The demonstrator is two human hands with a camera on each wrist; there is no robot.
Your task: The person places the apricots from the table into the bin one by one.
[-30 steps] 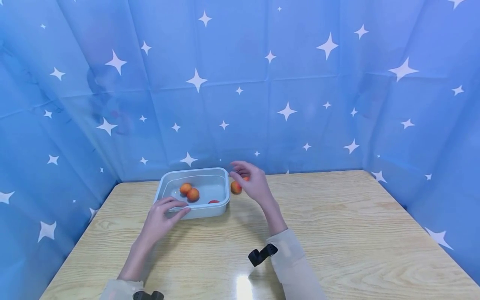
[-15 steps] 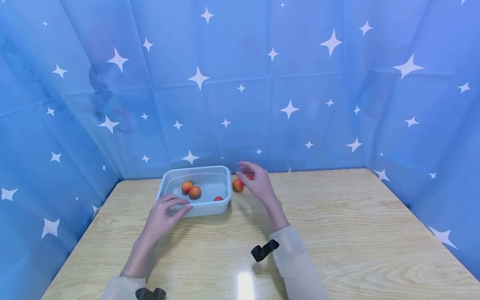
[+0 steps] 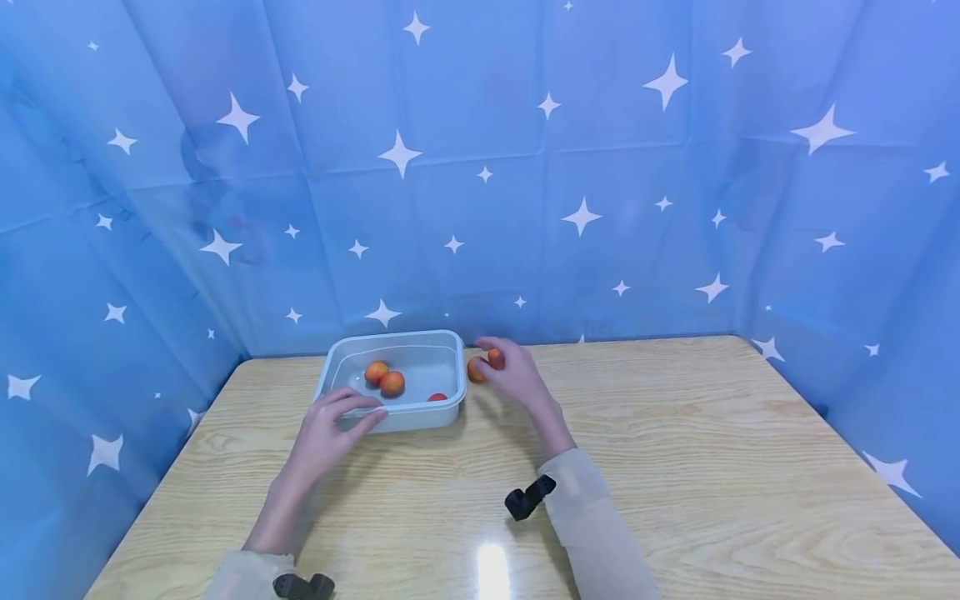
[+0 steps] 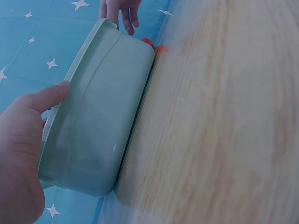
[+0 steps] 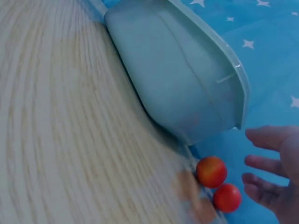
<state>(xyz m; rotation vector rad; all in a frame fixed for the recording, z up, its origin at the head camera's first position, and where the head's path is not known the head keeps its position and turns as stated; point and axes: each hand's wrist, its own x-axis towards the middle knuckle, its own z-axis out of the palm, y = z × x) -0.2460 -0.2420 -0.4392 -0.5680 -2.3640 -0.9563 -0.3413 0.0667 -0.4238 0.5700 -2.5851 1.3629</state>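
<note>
A pale blue-green plastic tub (image 3: 420, 418) stands near the table's back edge. My left hand (image 3: 318, 433) grips its near rim, the thumb (image 4: 51, 96) outside and the fingers over the edge. Inside the tub lie two orange fruits (image 3: 392, 383) side by side and a red one (image 3: 437, 397), partly hidden by the near wall. Beyond the tub's right end, an orange-red round fruit (image 5: 211, 171) and a redder one (image 5: 227, 198) sit close together on the table. Over these two hovers my right hand (image 3: 521, 379), fingers spread and bent, a gap between them and the fruit in the right wrist view.
The wooden table (image 3: 712, 467) stretches out to the right and toward me. A blue curtain with white stars (image 3: 480, 208) hangs right behind the table's back edge and along both sides. A black wrist camera (image 3: 530, 497) sits on each sleeve.
My right hand has come down toward the two fruits right of the tub, after a slight shift to the right. The left hand keeps its place on the rim.
</note>
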